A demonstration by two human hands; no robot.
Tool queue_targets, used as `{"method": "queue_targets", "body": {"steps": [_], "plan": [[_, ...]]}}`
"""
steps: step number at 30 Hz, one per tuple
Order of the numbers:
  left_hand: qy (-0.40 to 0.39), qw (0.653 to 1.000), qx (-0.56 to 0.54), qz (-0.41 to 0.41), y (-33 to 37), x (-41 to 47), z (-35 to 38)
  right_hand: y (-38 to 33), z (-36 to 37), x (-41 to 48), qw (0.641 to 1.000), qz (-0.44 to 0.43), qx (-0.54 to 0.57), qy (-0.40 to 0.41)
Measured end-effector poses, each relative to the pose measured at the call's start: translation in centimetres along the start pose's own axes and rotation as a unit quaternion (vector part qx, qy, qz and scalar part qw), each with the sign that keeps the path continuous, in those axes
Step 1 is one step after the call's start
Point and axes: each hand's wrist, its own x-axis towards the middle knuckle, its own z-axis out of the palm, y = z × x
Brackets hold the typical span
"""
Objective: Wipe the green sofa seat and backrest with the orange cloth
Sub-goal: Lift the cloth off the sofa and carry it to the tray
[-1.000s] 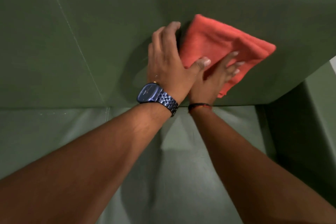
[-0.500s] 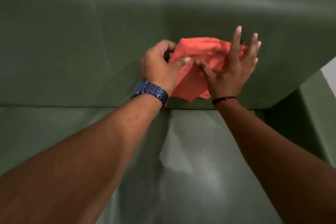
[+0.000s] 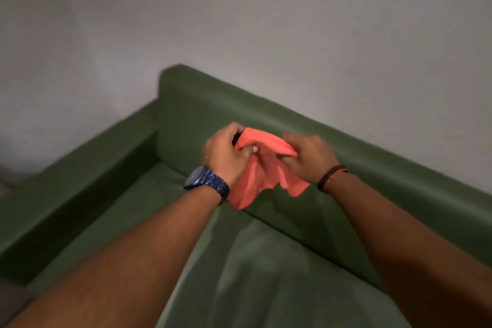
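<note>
The orange cloth (image 3: pixel 259 173) hangs bunched in the air between my two hands, off the sofa. My left hand (image 3: pixel 225 153), with a blue watch on its wrist, grips the cloth's left end. My right hand (image 3: pixel 308 158), with a dark band on its wrist, grips the right end. Behind the hands runs the green backrest (image 3: pixel 372 168), slanting down to the right. The green seat (image 3: pixel 255 269) lies below my forearms.
A green armrest (image 3: pixel 80 184) closes the sofa at the left. A plain pale wall (image 3: pixel 266 21) rises behind the sofa. A strip of floor shows at the bottom left corner.
The cloth was pressed flat on the backrest; now both hands have lifted it off and hold it bunched in the air. My view has swung up and left, showing the wall and armrest.
</note>
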Motion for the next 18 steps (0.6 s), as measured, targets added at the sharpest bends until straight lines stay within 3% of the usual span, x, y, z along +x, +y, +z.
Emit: {"method": "queue_targets", "body": {"steps": [4, 9, 13, 18], "plan": [[0.020, 0.992, 0.126, 0.024, -2.1, 1.5, -16.8, -15.4, 0.7, 8.2, 0.988, -0.122, -0.017, -0.097], [-0.013, 0.938, 0.346, 0.022, -5.3, -0.4, -36.7, -34.9, 3.6, 14.2, 0.958, -0.233, 0.014, -0.168], [0.026, 0.920, 0.389, -0.046, -8.6, -4.0, -50.4, -47.9, 7.4, 16.7, 0.924, -0.292, 0.026, -0.247], [0.094, 0.894, 0.413, -0.146, -15.5, -8.6, -62.0, -60.9, 14.5, 18.0, 0.891, -0.354, 0.066, -0.276]]}}
